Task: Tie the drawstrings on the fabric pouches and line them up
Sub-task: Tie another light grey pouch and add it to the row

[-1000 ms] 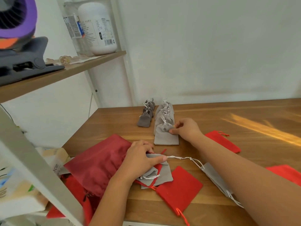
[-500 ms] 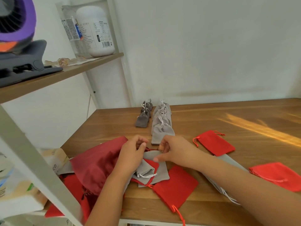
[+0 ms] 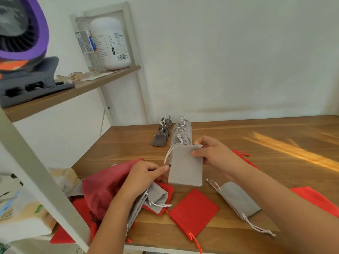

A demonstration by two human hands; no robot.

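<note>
Loose red pouch (image 3: 193, 211) lying nearest on the tabletop (image 3: 225, 231). Left hand (image 3: 145, 178), fingers (image 3: 165, 168) curled, touching the grey pouch (image 3: 185, 165) at its left edge, under the dangling cord (image 3: 167, 155); hold on the cord unclear. Right hand (image 3: 218, 156) pinching the pouch's top corner, long axis running away, mouth far. Pouch now hanging raised, no longer down in the pile. Tied row (image 3: 181, 132) waiting beyond.

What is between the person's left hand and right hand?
A flat grey pouch, seen in the head view. The right hand holds its upper right edge; the left hand reaches its left edge, near the white drawstring.
</note>
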